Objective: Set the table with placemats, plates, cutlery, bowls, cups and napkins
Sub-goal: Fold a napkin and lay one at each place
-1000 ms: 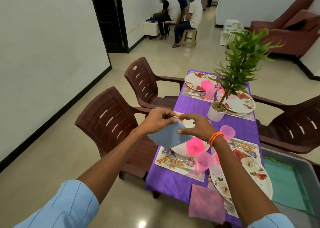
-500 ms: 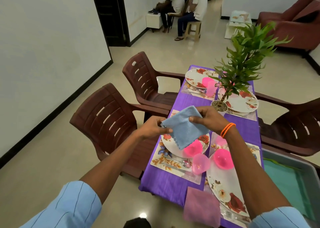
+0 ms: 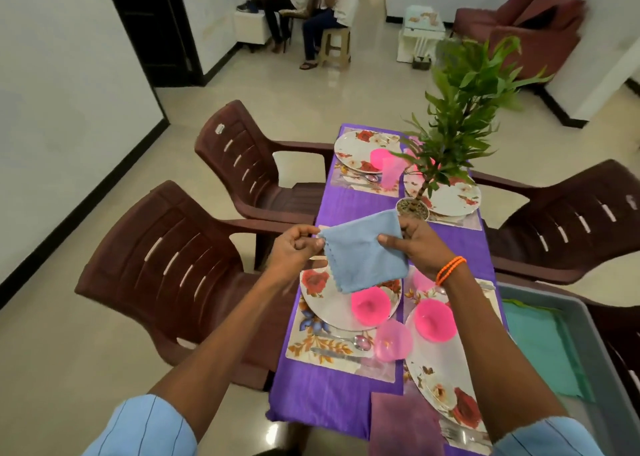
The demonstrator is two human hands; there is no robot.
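Both hands, the left hand [image 3: 294, 248] and the right hand [image 3: 415, 244], pinch opposite edges of the blue napkin [image 3: 363, 251] above the near-left plate [image 3: 322, 303]; soft, light and floppy, it looks best held by its corners.

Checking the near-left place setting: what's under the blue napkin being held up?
Below the blue napkin lies a floral plate with a pink bowl; the plate's far part is hidden.

fork [image 3: 460, 433] cut off, far cutlery [image 3: 363, 178] blurred
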